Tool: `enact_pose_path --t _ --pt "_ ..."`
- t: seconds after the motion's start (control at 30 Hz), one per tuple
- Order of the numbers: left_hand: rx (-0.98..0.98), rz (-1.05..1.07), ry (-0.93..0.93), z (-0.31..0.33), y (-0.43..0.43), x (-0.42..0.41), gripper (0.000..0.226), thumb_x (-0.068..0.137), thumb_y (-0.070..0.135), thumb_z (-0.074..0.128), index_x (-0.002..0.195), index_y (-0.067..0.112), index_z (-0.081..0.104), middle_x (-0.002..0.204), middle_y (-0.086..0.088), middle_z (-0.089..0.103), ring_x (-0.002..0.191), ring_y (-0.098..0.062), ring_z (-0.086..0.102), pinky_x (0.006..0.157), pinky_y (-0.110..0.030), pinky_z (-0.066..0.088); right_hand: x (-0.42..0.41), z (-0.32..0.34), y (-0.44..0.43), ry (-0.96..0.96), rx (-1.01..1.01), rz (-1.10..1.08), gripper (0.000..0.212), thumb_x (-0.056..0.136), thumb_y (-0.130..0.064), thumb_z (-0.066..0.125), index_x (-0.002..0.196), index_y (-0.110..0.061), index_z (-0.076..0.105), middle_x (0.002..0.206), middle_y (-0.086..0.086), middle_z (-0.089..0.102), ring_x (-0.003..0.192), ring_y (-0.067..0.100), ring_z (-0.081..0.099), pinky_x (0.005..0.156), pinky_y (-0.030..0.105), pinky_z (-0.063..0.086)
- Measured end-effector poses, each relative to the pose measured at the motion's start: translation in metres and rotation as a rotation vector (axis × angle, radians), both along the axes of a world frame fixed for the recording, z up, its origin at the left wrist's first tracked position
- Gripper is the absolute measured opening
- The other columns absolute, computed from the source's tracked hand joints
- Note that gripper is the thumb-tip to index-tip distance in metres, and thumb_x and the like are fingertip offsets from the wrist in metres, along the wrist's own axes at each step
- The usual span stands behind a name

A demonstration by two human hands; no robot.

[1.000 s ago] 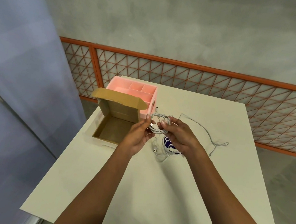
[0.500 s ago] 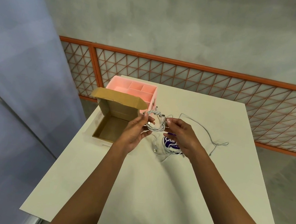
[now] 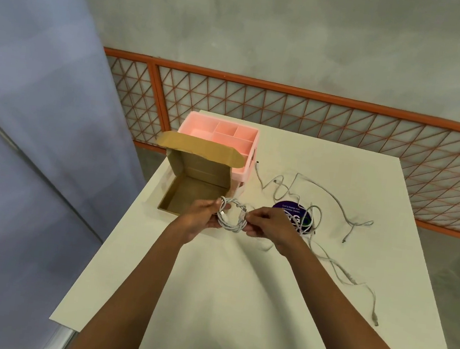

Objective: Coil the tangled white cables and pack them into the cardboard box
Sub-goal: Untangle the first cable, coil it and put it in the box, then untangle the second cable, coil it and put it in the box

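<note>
A small coil of white cable (image 3: 230,217) is held between both hands just right of the open cardboard box (image 3: 188,195). My left hand (image 3: 201,214) pinches its left side and my right hand (image 3: 270,223) grips its right side near a plug. More loose white cables (image 3: 321,204) lie tangled on the table to the right, some draped over a purple round disc (image 3: 292,213). The box's lid (image 3: 200,147) stands up at the back and I see nothing inside the box.
A pink compartment organizer (image 3: 222,132) stands behind the box at the table's far left. The white table (image 3: 222,290) ends at a left edge near the box. An orange lattice fence (image 3: 318,115) runs behind, and a cable end (image 3: 375,319) trails toward the right edge.
Both hands with the coil have stayed next to the box's right side. The right hand has shifted its grip from the coil's top to its right side.
</note>
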State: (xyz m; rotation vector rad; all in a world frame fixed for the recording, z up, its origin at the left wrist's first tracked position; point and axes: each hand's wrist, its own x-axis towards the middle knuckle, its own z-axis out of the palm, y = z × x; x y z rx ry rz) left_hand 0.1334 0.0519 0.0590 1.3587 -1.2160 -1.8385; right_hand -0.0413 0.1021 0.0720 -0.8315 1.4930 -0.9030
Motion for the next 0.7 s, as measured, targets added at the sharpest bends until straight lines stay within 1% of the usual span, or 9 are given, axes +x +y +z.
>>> enact_pose_path --t 0.07,0.13,0.23,0.3,0.37,0.47,0.5,0.6,0.7 --pt "0.002 0.076 0.008 -0.003 -0.004 0.014 0.032 0.101 0.017 0.042 0.118 -0.004 0.06 0.108 -0.015 0.063 0.084 -0.018 0.064 0.067 -0.021 0.057 0.016 -0.006 -0.008 0.033 0.021 0.012 0.017 0.089 -0.002 0.061 0.1 0.012 0.064 0.073 0.014 0.066 0.061 0.014 0.065 0.058 0.018 0.056" --pt "-0.01 0.149 -0.002 -0.009 -0.011 0.031 0.032 0.101 0.017 0.042 0.115 -0.005 0.061 0.106 -0.015 0.065 0.084 -0.019 0.065 0.066 -0.021 0.058 0.035 -0.012 -0.02 0.07 0.026 -0.014 0.017 0.088 -0.002 0.062 0.097 0.012 0.065 0.073 0.015 0.067 0.062 0.018 0.066 0.062 0.021 0.058" --pt "-0.18 0.245 -0.152 -0.024 -0.024 0.064 0.024 0.098 0.014 0.05 0.11 -0.002 0.064 0.11 -0.018 0.066 0.095 -0.028 0.065 0.087 -0.037 0.055 0.065 -0.021 -0.037 0.115 0.02 -0.057 0.009 0.083 -0.005 0.068 0.079 0.002 0.069 0.074 0.019 0.069 0.064 0.027 0.067 0.073 0.033 0.06" --pt "-0.368 0.28 -0.364 -0.035 -0.032 0.087 0.02 0.094 0.013 0.057 0.109 0.003 0.066 0.113 -0.014 0.065 0.106 -0.029 0.06 0.094 -0.035 0.048 0.082 -0.025 -0.049 0.148 0.031 -0.086 0.016 0.083 -0.006 0.069 0.068 -0.006 0.065 0.068 0.015 0.068 0.057 0.021 0.065 0.063 0.026 0.059" --pt "-0.497 0.292 -0.528 -0.043 -0.037 0.107 0.031 0.093 0.023 0.059 0.119 0.005 0.061 0.122 -0.014 0.057 0.116 -0.028 0.053 0.098 -0.036 0.043 0.098 -0.029 -0.061 0.181 0.044 -0.118 0.019 0.085 -0.006 0.067 0.066 -0.008 0.063 0.066 0.012 0.066 0.052 0.015 0.064 0.056 0.021 0.056" --pt "-0.531 0.219 -0.6 -0.053 -0.043 0.129 0.071 0.088 0.061 0.045 0.134 0.007 0.048 0.137 -0.012 0.044 0.125 -0.023 0.042 0.104 -0.041 0.036 0.115 -0.036 -0.082 0.194 0.057 -0.164 0.022 0.087 -0.005 0.064 0.065 -0.007 0.061 0.078 0.016 0.067 0.064 0.024 0.065 0.074 0.036 0.06" --pt "-0.516 0.184 -0.608 -0.055 -0.042 0.133 0.075 0.087 0.063 0.045 0.137 0.008 0.045 0.14 -0.012 0.041 0.128 -0.023 0.04 0.105 -0.041 0.035 0.118 -0.039 -0.087 0.207 0.062 -0.17 0.021 0.088 -0.007 0.064 0.067 -0.006 0.062 0.08 0.016 0.067 0.067 0.026 0.066 0.076 0.039 0.059" --pt "-0.461 0.1 -0.626 -0.067 -0.046 0.141 0.061 0.09 0.033 0.061 0.142 0.01 0.038 0.147 -0.013 0.036 0.134 -0.028 0.036 0.108 -0.039 0.03 0.129 -0.054 -0.105 0.306 0.081 -0.17 0.024 0.086 -0.012 0.067 0.063 -0.009 0.063 0.08 0.016 0.071 0.076 0.029 0.07 0.077 0.044 0.059" --pt "-0.421 0.043 -0.572 -0.078 -0.046 0.148 0.074 0.082 0.034 0.071 0.144 0.017 0.035 0.149 -0.007 0.035 0.135 -0.024 0.035 0.109 -0.039 0.031 0.137 -0.069 -0.116 0.399 0.124 -0.126 0.017 0.084 -0.017 0.07 0.079 -0.001 0.07 0.087 0.017 0.072 0.081 0.029 0.07 0.078 0.042 0.059"
